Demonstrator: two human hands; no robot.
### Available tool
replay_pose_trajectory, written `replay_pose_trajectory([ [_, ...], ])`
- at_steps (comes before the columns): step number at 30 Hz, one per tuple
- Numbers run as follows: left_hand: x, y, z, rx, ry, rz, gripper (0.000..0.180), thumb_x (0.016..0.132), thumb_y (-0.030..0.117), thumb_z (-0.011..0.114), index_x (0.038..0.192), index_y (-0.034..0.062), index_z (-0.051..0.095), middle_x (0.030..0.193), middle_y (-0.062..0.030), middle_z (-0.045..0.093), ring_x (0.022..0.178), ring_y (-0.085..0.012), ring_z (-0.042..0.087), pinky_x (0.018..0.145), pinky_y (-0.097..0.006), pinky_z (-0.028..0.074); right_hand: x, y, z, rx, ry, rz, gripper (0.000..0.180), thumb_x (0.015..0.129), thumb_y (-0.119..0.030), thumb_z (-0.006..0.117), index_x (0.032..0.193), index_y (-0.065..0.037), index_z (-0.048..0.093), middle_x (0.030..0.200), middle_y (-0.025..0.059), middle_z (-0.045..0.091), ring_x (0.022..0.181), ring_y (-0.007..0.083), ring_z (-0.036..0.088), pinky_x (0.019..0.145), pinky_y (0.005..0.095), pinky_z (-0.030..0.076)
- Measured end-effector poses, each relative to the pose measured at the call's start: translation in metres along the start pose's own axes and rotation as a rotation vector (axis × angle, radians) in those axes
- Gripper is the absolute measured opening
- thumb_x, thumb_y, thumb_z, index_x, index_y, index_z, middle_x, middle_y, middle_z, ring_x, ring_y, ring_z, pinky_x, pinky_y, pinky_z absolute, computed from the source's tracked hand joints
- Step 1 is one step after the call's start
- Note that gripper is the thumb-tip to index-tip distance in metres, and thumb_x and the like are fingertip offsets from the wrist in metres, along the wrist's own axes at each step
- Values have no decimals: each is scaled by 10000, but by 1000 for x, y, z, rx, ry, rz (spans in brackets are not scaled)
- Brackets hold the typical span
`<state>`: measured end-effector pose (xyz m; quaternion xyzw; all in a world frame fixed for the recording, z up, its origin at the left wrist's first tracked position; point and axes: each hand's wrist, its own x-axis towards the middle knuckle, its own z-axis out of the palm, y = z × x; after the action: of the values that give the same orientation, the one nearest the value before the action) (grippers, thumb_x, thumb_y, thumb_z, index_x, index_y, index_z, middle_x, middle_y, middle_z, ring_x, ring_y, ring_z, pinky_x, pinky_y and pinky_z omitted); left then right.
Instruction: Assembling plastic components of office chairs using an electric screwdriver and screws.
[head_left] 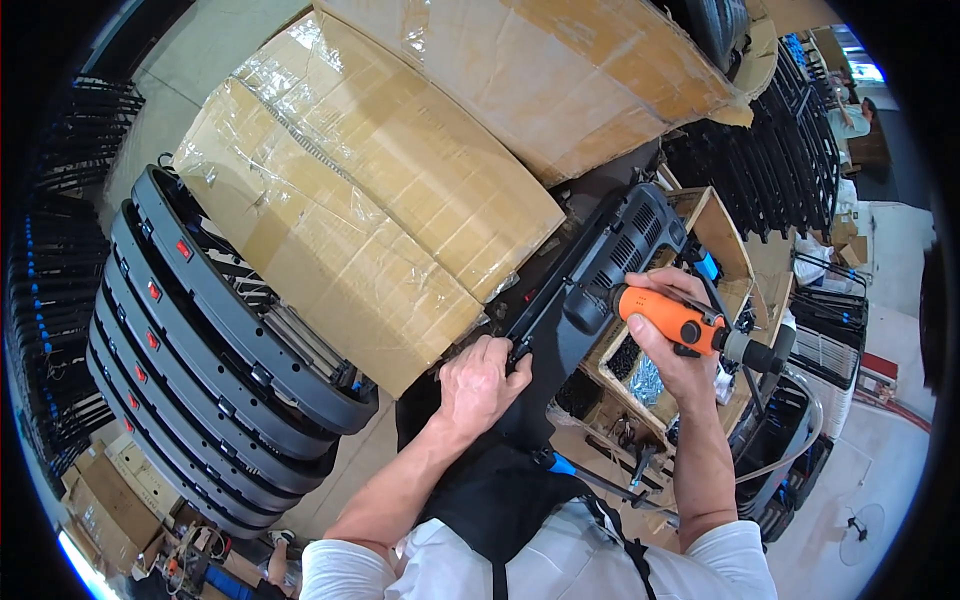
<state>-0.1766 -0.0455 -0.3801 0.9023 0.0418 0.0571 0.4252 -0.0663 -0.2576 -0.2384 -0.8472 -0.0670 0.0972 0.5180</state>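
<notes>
Gripping an orange power screwdriver, the right hand has its fingers wrapped fully round the tool's body, whose tip presses against a dark grey plastic panel with slotted vents. That panel lies slantwise across the work area, just in front of the person's black apron, its upper end over a wooden tray of small compartments holding screws. The left hand rests on the panel's lower edge, fingers curled down and pinching the rim against the thumb. A thin air hose loops away from the tool's rear end. To the left stands a stack of curved grey panels with small red reflectors, and behind the hands rise large cardboard boxes wrapped in clear film.
</notes>
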Motion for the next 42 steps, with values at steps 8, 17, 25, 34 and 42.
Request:
replay_pose_trajectory([
  [8,3,4,-6,-74,-48,-38,289,781,214,858,898,49,651,782,-129,661,694,-346,703,611,-442,579,6,1,2,-67,-61,-65,488,882,-85,823,1320,-15,618,1291,142,709,1153,228,706,1031,378,562],
  [17,6,-1,-4,-145,-124,-67,292,805,213,834,851,42,601,773,-152,659,678,-372,700,604,-466,582,8,4,7,-140,-94,-34,488,871,-108,838,1307,-36,632,1281,134,718,1127,220,716,1015,364,572],
  [25,11,-3,-6,-180,-128,-60,298,809,209,830,843,44,585,769,-161,659,698,-383,700,619,-479,584,5,5,5,-43,-29,1,514,891,-145,836,1325,-33,585,1301,174,691,1177,263,683,1063,419,544],
  [34,3,-20,4,-193,-204,-153,273,809,220,842,900,39,659,819,-139,708,763,-349,725,679,-459,598,6,18,12,-51,-34,41,538,887,-135,838,1336,-25,563,1305,179,696,1193,269,682,1071,428,536],
  [42,3,-27,11,-175,-241,-134,272,842,236,831,900,42,650,783,-140,704,745,-347,723,677,-464,597,12,16,19,-107,-83,-12,501,899,-113,816,1322,-13,566,1301,182,704,1191,274,697,1053,412,556],
])
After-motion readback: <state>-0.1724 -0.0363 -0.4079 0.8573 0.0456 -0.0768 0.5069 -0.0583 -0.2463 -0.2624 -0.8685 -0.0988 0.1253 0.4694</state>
